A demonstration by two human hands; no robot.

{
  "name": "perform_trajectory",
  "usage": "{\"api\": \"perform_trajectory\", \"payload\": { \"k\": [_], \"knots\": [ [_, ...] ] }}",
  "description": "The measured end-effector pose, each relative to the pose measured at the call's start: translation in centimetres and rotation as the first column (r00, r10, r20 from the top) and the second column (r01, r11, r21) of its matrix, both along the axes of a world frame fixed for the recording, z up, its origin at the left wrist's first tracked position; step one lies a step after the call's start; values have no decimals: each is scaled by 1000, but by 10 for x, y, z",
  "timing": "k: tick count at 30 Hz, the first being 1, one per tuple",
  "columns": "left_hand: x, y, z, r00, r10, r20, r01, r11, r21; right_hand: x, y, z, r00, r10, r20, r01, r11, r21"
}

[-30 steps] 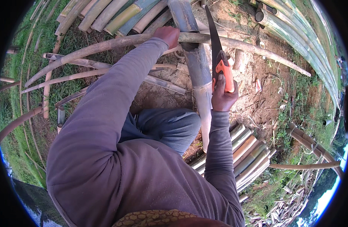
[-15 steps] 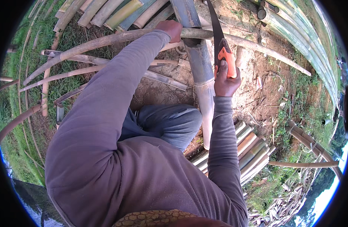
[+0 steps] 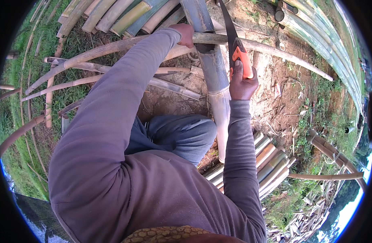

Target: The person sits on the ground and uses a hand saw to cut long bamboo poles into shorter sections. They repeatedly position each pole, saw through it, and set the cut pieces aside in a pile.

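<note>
A long, thin bamboo pole lies crosswise over a thick bamboo stem, at a dark notch in the stem's upper side. My left hand is closed around the pole, just left of the crossing. In my right hand is a hand saw with an orange and black handle, gripped with the thumb along its side. The dark saw blade points away from me and stands against or very near the pole, right of the stem; whether the teeth touch cannot be made out.
Cut bamboo lengths lie at the far left, and long green bamboo poles at the far right. A stack of short bamboo pieces sits by my right forearm. Thin poles cross the ground left of the stem.
My right hand and the saw have shifted slightly away from me. My left hand keeps its hold on the pole, which has moved very slightly.
</note>
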State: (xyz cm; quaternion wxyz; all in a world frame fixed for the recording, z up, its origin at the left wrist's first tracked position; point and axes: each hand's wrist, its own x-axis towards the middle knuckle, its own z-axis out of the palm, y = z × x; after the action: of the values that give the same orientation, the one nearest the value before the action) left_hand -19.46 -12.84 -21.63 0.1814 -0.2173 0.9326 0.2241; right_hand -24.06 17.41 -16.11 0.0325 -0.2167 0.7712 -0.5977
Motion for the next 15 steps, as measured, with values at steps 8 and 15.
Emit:
{"api": "perform_trajectory", "payload": {
  "k": [8, 15],
  "knots": [
    [2, -4, 15, 991, 9, 131, -43, 967, 253, 120, 150, 51, 981, -20, 195, 17, 1000, 14],
    [-6, -7, 16, 986, -25, 164, -22, 961, 276, 12, 20, 3, 997, 20, 70, -16, 999, -45]
  ]
}}
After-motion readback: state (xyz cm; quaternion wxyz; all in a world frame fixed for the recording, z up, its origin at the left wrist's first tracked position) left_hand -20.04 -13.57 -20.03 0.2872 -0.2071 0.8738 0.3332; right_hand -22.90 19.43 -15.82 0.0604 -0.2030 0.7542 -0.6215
